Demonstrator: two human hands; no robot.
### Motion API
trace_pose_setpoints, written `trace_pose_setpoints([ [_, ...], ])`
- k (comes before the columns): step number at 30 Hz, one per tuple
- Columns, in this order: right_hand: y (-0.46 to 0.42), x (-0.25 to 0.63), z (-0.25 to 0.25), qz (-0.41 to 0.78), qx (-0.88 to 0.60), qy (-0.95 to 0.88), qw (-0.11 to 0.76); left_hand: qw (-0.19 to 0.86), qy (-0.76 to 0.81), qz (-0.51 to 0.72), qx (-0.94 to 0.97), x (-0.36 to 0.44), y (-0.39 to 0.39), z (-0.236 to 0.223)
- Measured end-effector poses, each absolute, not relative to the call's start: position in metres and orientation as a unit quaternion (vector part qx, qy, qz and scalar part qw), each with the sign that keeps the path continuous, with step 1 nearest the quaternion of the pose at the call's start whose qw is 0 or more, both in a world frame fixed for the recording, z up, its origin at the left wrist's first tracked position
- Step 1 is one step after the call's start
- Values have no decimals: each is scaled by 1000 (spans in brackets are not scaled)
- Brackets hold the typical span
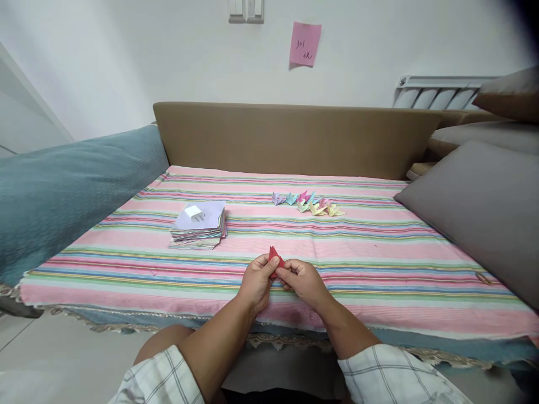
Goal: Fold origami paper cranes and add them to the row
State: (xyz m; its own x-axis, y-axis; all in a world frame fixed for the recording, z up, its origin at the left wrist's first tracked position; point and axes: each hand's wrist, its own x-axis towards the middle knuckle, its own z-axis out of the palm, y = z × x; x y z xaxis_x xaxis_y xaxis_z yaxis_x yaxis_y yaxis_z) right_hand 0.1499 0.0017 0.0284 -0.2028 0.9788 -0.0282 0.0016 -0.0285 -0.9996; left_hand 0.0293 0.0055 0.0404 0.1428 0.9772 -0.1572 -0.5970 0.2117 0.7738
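A small piece of folded red paper [274, 256] points upward between my two hands, above the striped cloth. My left hand [257, 279] pinches it from the left, with the thumb laid across its front. From the other side my right hand [304, 280] grips its lower right edge between thumb and fingers. Both sets of fingers hide the lower part of the paper. Farther back lies a cluster of folded paper cranes [318, 207] in purple, blue, pink, green and yellow.
A stack of square paper [197, 230] stands to the left, with a white plug adapter [194, 212] on top. Grey cushions [475, 207] lean at the right. A brown backrest [295, 137] closes off the far side of the striped cloth [126, 266].
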Motion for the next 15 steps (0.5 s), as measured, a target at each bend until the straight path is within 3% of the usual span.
trace_pose_setpoints([
  [15, 1, 145, 24, 567, -453, -517, 453, 685, 365, 539, 326, 27, 11, 40],
])
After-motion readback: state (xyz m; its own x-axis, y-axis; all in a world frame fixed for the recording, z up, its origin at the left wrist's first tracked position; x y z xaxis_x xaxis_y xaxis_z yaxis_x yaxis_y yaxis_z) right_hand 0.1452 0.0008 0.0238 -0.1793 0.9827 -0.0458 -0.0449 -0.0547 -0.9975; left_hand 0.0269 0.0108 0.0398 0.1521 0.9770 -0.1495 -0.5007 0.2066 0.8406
